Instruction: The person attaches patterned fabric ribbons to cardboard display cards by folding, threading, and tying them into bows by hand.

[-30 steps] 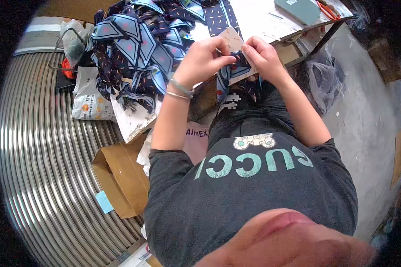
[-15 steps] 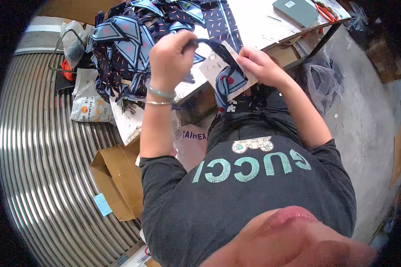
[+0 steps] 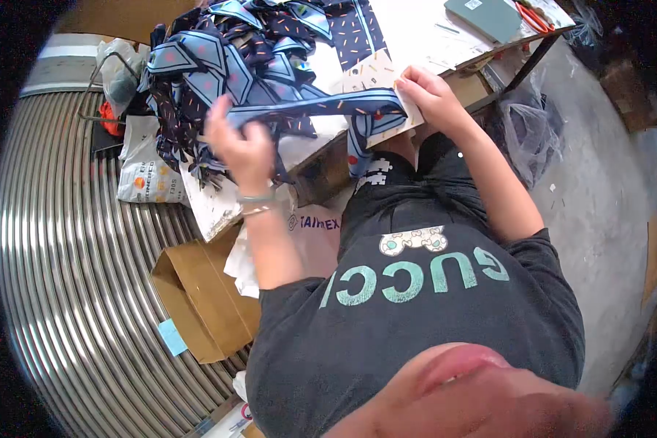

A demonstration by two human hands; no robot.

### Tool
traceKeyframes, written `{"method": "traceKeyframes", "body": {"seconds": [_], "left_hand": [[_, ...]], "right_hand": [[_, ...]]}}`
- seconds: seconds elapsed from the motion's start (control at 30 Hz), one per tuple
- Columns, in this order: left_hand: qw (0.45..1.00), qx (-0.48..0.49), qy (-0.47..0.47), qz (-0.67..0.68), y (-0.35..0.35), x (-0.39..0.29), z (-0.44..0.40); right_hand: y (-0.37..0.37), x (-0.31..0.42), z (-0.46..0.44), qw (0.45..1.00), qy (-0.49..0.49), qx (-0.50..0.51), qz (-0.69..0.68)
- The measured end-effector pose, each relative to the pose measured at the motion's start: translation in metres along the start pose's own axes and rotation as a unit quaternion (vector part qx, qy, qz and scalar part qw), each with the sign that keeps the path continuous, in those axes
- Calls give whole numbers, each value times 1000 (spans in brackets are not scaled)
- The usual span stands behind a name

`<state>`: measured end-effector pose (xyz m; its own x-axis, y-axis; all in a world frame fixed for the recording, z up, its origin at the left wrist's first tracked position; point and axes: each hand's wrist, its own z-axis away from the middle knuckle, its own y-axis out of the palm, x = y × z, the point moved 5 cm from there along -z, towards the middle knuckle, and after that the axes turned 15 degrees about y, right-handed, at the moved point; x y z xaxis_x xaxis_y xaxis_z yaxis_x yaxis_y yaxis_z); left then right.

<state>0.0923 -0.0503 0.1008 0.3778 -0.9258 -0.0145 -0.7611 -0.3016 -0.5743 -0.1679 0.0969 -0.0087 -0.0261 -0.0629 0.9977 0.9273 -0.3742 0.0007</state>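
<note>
My right hand (image 3: 432, 98) grips the edge of a pale cardboard card (image 3: 376, 71), its fingers pinched at the corner. A narrow blue-and-navy patterned fabric strip, like a skinny scarf (image 3: 306, 106), is looped around the card. One end (image 3: 358, 150) hangs below the card and shows red dots. The other length stretches leftward, nearly straight, to my left hand (image 3: 239, 146). That hand is smeared by motion, so whether its fingers close on the strip is unclear. Beyond it lies a heap of similar strips (image 3: 230, 62) on the white table.
A grey-green box (image 3: 487, 18) and orange-handled scissors (image 3: 534, 18) lie at the table's (image 3: 416, 40) far right. Below left stand an open cardboard box (image 3: 208, 296) and a white printed bag (image 3: 150, 175). A ribbed metal shutter (image 3: 73, 241) borders the left; plastic bags (image 3: 529, 139) hang right.
My left hand has moved left and down, away from the card, and the fabric length now stretches straight out where it was arched. My right hand keeps hold of the card, slightly shifted.
</note>
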Motion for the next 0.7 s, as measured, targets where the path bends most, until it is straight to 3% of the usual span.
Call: {"method": "traceKeyframes", "body": {"seconds": [0.1, 0.13, 0.17, 0.2, 0.27, 0.4, 0.53, 0.57, 0.63, 0.67, 0.7], "left_hand": [[956, 120, 104, 247, 35, -93, -9], [959, 116, 109, 235, 40, -91, -6], [949, 190, 140, 210, 55, -120, -12], [950, 199, 134, 200, 64, -117, -10], [916, 246, 80, 307, 80, -113, -9], [888, 298, 90, 339, 85, -116, -10], [924, 135, 294, 206, 50, -128, -35], [926, 109, 313, 181, 42, -123, -39], [930, 45, 334, 145, 33, -110, -39], [941, -9, 306, 146, 35, -101, -34], [951, -23, 269, 150, 42, -93, -29]], "right_hand": [[12, 3, -5, 999, 2, -3, 46], [12, 9, -4, 996, -4, -19, 83], [14, 13, -5, 997, -6, -13, 82], [15, 17, -5, 994, -18, -24, 103], [11, 22, -2, 991, -24, -45, 121], [10, 20, -4, 984, -33, -45, 170], [17, 18, -6, 987, -14, -15, 157], [16, 18, -6, 989, -6, -13, 149], [12, 9, -9, 995, 87, 39, -34], [13, 11, -8, 977, 140, 72, -141], [12, 22, -1, 976, 131, 103, -139]]}}
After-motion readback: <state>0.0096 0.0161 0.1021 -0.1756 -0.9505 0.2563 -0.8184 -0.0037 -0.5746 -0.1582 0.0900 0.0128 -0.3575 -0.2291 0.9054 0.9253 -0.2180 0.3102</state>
